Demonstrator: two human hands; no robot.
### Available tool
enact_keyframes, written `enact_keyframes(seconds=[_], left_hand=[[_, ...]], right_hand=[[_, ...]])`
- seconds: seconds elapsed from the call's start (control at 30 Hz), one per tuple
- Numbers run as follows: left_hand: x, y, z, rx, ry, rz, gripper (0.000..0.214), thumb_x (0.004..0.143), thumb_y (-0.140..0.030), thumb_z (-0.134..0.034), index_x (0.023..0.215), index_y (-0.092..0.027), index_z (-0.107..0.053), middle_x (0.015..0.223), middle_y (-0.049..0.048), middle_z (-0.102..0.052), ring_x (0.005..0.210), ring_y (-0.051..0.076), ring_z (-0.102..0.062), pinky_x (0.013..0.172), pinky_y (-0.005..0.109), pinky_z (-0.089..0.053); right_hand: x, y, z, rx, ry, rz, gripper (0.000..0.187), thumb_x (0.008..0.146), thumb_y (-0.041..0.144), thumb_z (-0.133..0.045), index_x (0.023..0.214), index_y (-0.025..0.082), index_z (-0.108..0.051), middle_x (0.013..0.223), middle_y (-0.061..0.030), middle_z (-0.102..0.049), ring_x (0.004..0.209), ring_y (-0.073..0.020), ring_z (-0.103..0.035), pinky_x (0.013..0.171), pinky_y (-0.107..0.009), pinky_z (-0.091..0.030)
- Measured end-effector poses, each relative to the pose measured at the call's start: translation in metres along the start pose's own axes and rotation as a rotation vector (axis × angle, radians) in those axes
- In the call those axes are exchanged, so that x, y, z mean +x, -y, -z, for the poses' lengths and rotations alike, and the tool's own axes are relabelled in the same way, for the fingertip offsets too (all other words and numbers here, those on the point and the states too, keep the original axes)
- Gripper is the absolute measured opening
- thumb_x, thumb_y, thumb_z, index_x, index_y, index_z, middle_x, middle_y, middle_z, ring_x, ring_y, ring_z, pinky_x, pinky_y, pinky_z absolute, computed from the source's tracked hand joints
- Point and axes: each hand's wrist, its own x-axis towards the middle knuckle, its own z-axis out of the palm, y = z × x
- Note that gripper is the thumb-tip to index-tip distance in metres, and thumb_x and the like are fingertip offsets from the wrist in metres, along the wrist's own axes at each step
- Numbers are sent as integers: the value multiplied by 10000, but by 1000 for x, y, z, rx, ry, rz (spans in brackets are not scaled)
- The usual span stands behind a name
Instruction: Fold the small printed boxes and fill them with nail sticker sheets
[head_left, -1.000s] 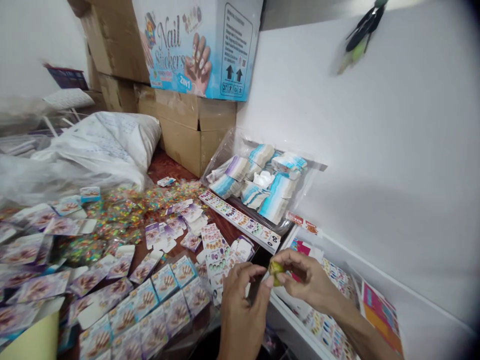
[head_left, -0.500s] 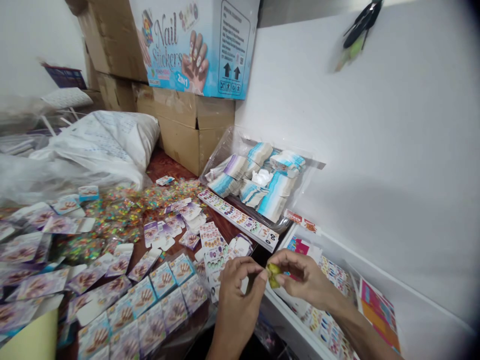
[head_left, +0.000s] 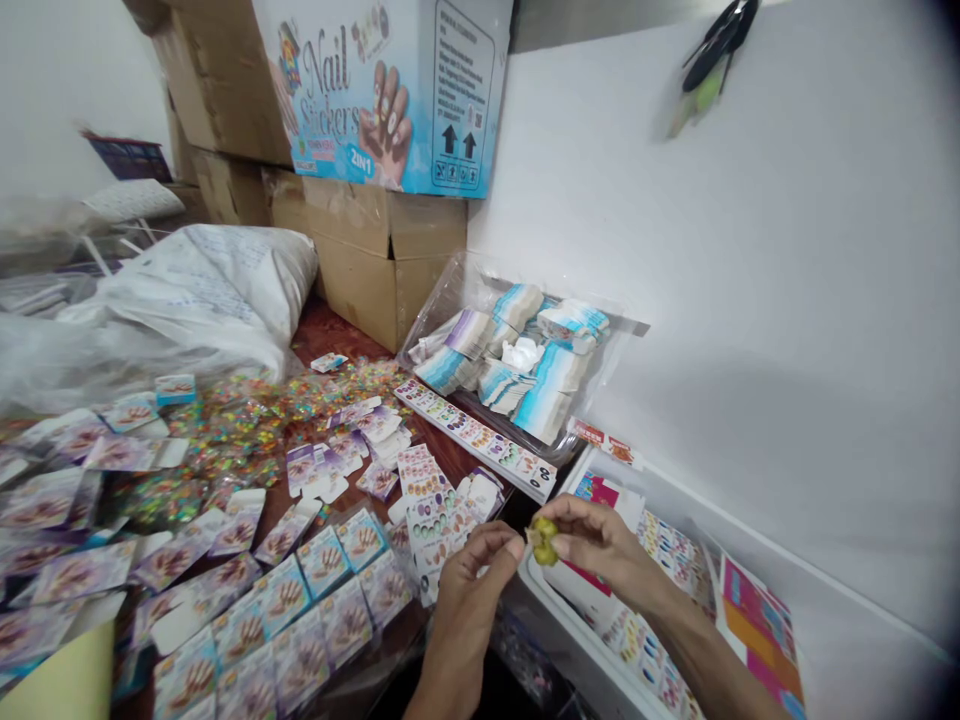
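Note:
My right hand [head_left: 600, 545] pinches a small yellow-green piece [head_left: 543, 540] between thumb and fingers, low in the middle of the view. My left hand [head_left: 472, 590] is just left of it, fingers curled, fingertips close to or touching the piece; what it holds, if anything, I cannot make out. Both hands hover over the gap between the wooden table [head_left: 330, 330] and a white tray [head_left: 570, 610] of nail sticker sheets. Nail sticker cards [head_left: 300, 600] lie on the table beside my left hand.
A clear plastic bag of blue and purple card bundles [head_left: 525, 360] leans on the white wall. A long sticker strip [head_left: 480, 440] lies before it. Cardboard boxes and a "Nail Stickers" box [head_left: 382, 90] stand behind. Colourful small packets [head_left: 225, 430] and a white sack [head_left: 195, 290] fill the left.
Both hands have shifted slightly left and up with the yellow-green piece. The left hand's fingers have drawn away a little, and the piece shows more.

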Motion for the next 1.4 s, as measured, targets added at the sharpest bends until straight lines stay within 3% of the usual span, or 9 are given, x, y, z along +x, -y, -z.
enact_keyframes(seconds=[0.2, 0.4, 0.57, 0.73, 1.0, 1.17, 1.27, 1.4], left_hand=[[7, -2, 0, 355, -129, -248, 240, 732, -424, -596, 778, -199, -666, 999, 60, -592, 1019, 225, -514, 939, 377, -352], [8, -2, -3, 662, -158, -442, 98, 747, -282, -570, 744, -236, -656, 1046, 59, -571, 1064, 245, -489, 950, 469, -343], [8, 1, -2, 774, -169, -548, 96, 776, -234, -536, 752, -228, -628, 1067, 61, -565, 1086, 244, -465, 944, 481, -344], [11, 8, -1, 732, -155, -539, 97, 786, -259, -523, 764, -221, -609, 1126, 65, -543, 1132, 245, -434, 969, 496, -323], [7, 10, 9, 638, -125, -372, 139, 785, -319, -529, 741, -221, -617, 1192, 65, -512, 1183, 254, -402, 1015, 512, -263], [0, 13, 19, 754, -61, -385, 135, 802, -303, -514, 758, -221, -611, 1200, 65, -515, 1168, 239, -420, 993, 464, -306], [-4, 31, 23, 936, 103, -345, 84, 787, -214, -528, 781, -208, -612, 1094, 64, -578, 1062, 223, -495, 924, 411, -367], [-6, 67, 20, 1205, 354, -208, 159, 745, -100, -540, 812, -195, -649, 933, 49, -647, 912, 223, -554, 820, 380, -394]], right_hand=[[0, 0, 0, -14, -13, -2, 322, 698, 416, -681, 867, 153, -604, 762, -32, -626, 672, -127, -588, 633, -270, -458], [-1, 1, -4, -61, 11, -32, 308, 710, 417, -667, 870, 167, -583, 777, -21, -620, 700, -128, -585, 664, -271, -456], [-2, -2, -3, -88, 14, -21, 294, 729, 408, -645, 872, 165, -564, 789, -26, -609, 718, -127, -579, 680, -268, -451], [-2, -4, -1, -158, 31, 4, 257, 759, 363, -609, 919, 168, -560, 838, -48, -620, 769, -142, -583, 721, -287, -457], [1, 4, 10, -314, 52, 72, 209, 738, 284, -611, 914, 172, -598, 812, -49, -638, 748, -153, -586, 712, -308, -468], [5, 1, 23, -23, -79, 31, 270, 715, 349, -662, 920, 181, -613, 819, -53, -661, 723, -153, -613, 714, -312, -484], [7, 0, 19, 209, -114, 78, 288, 688, 350, -693, 910, 178, -630, 851, -70, -668, 731, -161, -619, 699, -303, -482], [10, 0, 8, 453, -41, 71, 340, 656, 315, -717, 962, 195, -629, 888, -75, -665, 724, -174, -628, 631, -291, -477]])
